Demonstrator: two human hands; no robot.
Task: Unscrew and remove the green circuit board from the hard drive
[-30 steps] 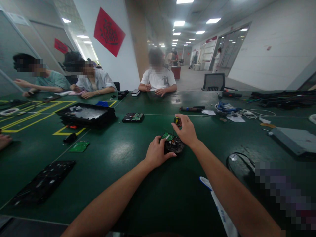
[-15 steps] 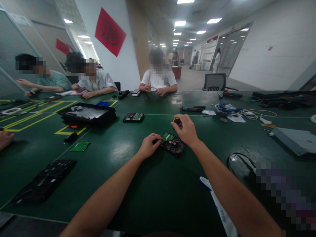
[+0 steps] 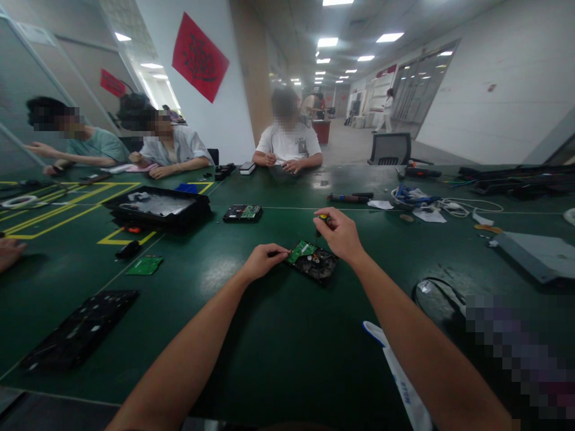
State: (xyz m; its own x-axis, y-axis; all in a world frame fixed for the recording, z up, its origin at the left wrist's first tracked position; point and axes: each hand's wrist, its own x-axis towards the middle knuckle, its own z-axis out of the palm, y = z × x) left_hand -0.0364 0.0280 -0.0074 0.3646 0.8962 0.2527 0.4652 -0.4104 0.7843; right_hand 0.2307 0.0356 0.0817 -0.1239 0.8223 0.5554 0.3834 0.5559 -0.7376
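Note:
A hard drive [image 3: 321,268] with a green circuit board [image 3: 300,254] on its upper face lies in front of me on the table. At its left corner, the thumb and fingertips of my left hand [image 3: 263,262] are pinched against the edge. Above the drive's far side, my right hand [image 3: 340,234] grips a small screwdriver [image 3: 322,221] with a dark and yellow handle, pointing down. Its tip is too small to make out, so contact with the drive cannot be told.
Another hard drive [image 3: 242,213] lies farther back, near a black tray [image 3: 157,206]. To the left are a loose green board [image 3: 144,265] and a black panel [image 3: 81,329]. A grey metal case [image 3: 539,254] and cables [image 3: 467,206] sit right. Co-workers sit across the table [image 3: 269,359].
My left hand has drawn slightly left, uncovering more of the drive's left corner. The screwdriver handle in my right hand shows more plainly, with the fingers shifted around it.

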